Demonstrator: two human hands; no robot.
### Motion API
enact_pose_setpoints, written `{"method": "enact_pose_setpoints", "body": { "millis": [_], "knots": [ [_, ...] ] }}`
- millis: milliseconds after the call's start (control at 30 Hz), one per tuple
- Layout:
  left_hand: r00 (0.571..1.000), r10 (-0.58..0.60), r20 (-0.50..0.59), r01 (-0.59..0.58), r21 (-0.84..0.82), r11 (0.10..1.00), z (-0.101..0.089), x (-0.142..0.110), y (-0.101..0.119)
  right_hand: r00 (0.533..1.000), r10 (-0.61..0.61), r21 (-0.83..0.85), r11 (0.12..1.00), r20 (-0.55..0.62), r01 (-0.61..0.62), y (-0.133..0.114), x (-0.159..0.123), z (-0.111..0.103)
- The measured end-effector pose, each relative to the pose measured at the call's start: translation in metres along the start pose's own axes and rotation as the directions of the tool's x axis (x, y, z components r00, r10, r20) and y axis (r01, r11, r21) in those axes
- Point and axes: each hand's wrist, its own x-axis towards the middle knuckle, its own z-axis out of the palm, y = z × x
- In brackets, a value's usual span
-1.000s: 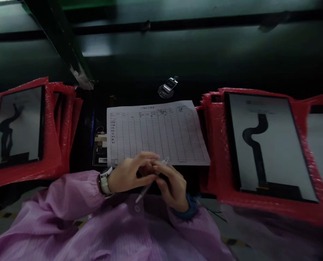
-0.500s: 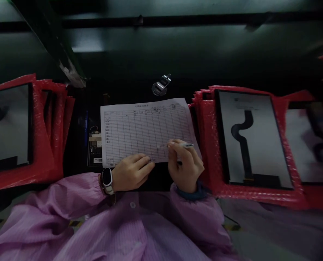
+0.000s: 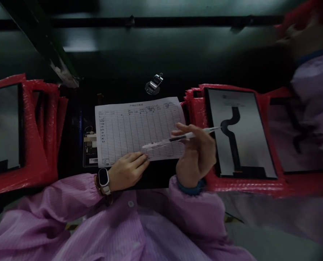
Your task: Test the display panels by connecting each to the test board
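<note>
A printed form with a ruled grid (image 3: 138, 127) lies on the dark table in front of me. My left hand (image 3: 127, 170) rests on its lower edge, palm down, fingers stretched out and holding nothing. In my right hand (image 3: 195, 156) is a white, clear-barrelled pen (image 3: 161, 143), gripped between thumb and fingers above the sheet's right side. One end of the pen points left over the form, the other right toward a display panel (image 3: 250, 145). A circuit board (image 3: 90, 150) shows partly from under the sheet's left edge.
Red bubble-wrap sleeves (image 3: 48, 145) are stacked on the left with a panel on top; more red sleeves (image 3: 196, 105) lie right. A metal clip (image 3: 154, 84) sits behind the form, a blue pen (image 3: 81, 128) left. A co-worker's sleeve (image 3: 314, 90) reaches in at far right.
My right hand has lifted slightly rightward, and the pen has swung to lie lengthwise across the form. My left hand stays on the sheet. A co-worker's arm has come in at the right.
</note>
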Motion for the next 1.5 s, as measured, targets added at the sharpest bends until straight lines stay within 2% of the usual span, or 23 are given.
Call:
{"method": "enact_pose_setpoints", "body": {
  "millis": [100,200,300,400,467,533,633,800,867,1000,1267,1400,1500],
  "knots": [
    [1.0,0.007,0.02,-0.007,0.003,1.0,-0.001,-0.001,-0.001,0.98,0.198,0.188,0.963,-0.018,-0.191,-0.014,0.029,0.007],
    [1.0,0.017,0.016,-0.017,-0.001,1.0,0.0,-0.001,-0.002,0.954,0.297,0.249,0.922,0.034,-0.296,-0.012,0.057,0.025],
    [1.0,0.015,0.016,-0.015,-0.005,1.0,0.0,-0.001,-0.002,0.943,0.307,0.207,0.922,0.131,-0.329,0.015,0.069,0.051],
    [1.0,0.0,0.021,0.001,-0.015,1.0,0.0,-0.001,-0.001,0.865,0.37,0.172,0.88,0.337,-0.443,0.052,0.063,0.073],
    [1.0,-0.005,0.024,0.006,-0.026,1.0,0.0,0.0,-0.001,0.823,0.395,0.147,0.862,0.408,-0.486,0.07,0.057,0.081],
    [1.0,-0.006,0.024,0.006,-0.036,0.999,0.0,0.0,-0.002,0.835,0.375,0.104,0.888,0.402,-0.449,0.077,0.051,0.082],
    [0.999,-0.018,0.031,0.019,-0.047,0.999,0.001,-0.001,-0.002,0.868,0.329,0.03,0.93,0.372,-0.365,0.075,0.047,0.08],
    [0.999,-0.025,0.03,0.027,-0.068,0.997,0.0,0.001,-0.002,0.875,0.413,-0.006,0.905,0.254,-0.425,0.072,0.041,0.083],
    [1.0,-0.02,0.018,0.021,-0.064,0.998,-0.001,0.001,-0.001,0.888,0.401,-0.037,0.914,0.227,-0.403,0.073,0.038,0.086],
    [0.998,-0.036,0.043,0.039,-0.052,0.998,0.0,0.001,-0.001,0.912,0.326,-0.118,0.945,0.248,-0.306,0.072,0.037,0.087],
    [0.998,-0.037,0.046,0.04,-0.072,0.997,0.001,-0.001,-0.001,0.885,0.338,-0.125,0.941,0.32,-0.314,0.066,0.04,0.087],
    [0.999,-0.029,0.043,0.032,-0.062,0.998,0.001,0.001,-0.001,0.905,0.313,-0.13,0.949,0.289,-0.287,0.067,0.041,0.088],
    [0.998,-0.028,0.061,0.032,-0.071,0.997,0.002,-0.001,-0.002,0.924,0.292,-0.065,0.956,0.247,-0.285,0.063,0.041,0.082]
  ]
}}
